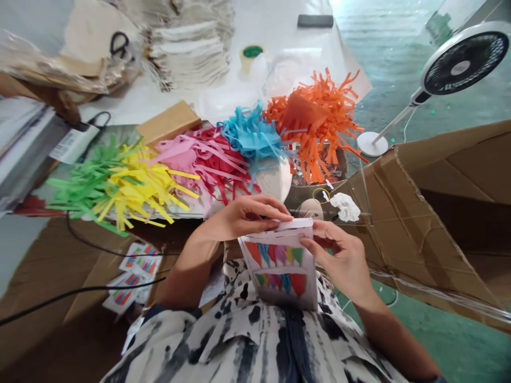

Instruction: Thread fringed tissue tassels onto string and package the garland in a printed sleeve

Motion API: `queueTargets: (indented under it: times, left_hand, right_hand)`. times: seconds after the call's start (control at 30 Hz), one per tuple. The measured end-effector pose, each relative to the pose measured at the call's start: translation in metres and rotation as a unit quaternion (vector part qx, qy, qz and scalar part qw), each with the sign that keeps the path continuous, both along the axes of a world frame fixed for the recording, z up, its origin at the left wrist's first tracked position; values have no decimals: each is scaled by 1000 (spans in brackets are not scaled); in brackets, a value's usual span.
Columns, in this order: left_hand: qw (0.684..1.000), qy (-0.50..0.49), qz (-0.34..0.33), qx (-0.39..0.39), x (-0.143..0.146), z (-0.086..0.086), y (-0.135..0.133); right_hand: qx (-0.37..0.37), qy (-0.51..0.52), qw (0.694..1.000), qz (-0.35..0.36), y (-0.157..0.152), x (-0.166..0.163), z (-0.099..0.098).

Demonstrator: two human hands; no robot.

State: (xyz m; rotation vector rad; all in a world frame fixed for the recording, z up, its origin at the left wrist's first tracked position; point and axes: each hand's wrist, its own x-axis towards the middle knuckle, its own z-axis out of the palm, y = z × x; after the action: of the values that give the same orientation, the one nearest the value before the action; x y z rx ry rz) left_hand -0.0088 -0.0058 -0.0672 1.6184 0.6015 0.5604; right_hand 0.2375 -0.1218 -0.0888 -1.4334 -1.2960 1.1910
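Observation:
Close to my body I hold a flat white packet (279, 266) printed with two rows of colourful tassels. My left hand (257, 213) is closed along its top left edge, fingers lying over the upper flap. On the top right corner, my right hand (339, 250) pinches the packet between thumb and fingers. Beyond my hands lies a row of paper tassels: green (85, 183), yellow (146, 183), pink (181, 151), red (227, 170), blue (253, 133) and orange (319, 119). Part of the packet's top edge is hidden behind my fingers.
A cardboard box (451, 202) stands at right, with a white fan (459, 69) behind it. Printed packets (131, 276) lie in a box at lower left. Black cables (88, 290) cross there. Another person's hand (66, 106) is at far left, near stacked fabric (191, 53).

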Motion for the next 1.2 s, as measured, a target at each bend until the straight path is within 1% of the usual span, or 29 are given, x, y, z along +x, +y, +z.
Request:
queueTargets:
  times: [0.07,0.1,0.23,0.3,0.5,0.67,0.73,0.87,1.0,1.1,1.2]
  left_hand:
    - [999,-19,-39,-2,-1,0,4]
    - [999,-25,-43,-16,-1,-2,4]
    - [996,-22,-34,-81,-1,-11,2]
    - [995,-12,-31,-92,-1,-14,2]
    - [999,-3,-17,-52,4,-15,6]
    - [999,34,-8,-24,5,-10,9]
    - [999,45,-9,-28,6,-8,9]
    - [999,38,31,-19,8,-7,3]
    - [998,10,55,-4,11,-12,0]
    - [998,13,67,-11,13,-13,0]
    - [996,18,86,-23,18,-9,-4]
  right_hand:
    - [14,-21,1000,2,-1,0,0]
    - [21,-30,999,5,-1,0,-1]
    - [50,-64,997,17,-4,2,-4]
    - [59,-80,995,20,-5,3,-5]
    - [80,-98,992,2,-5,5,-4]
    - [82,-107,991,6,-6,8,-2]
    - [100,-120,988,17,-7,10,-1]
    - [149,-163,974,56,-5,16,-1]
    - [137,-161,976,57,-2,22,1]
    - [138,-144,977,70,5,25,10]
    - [183,-147,968,87,18,23,26]
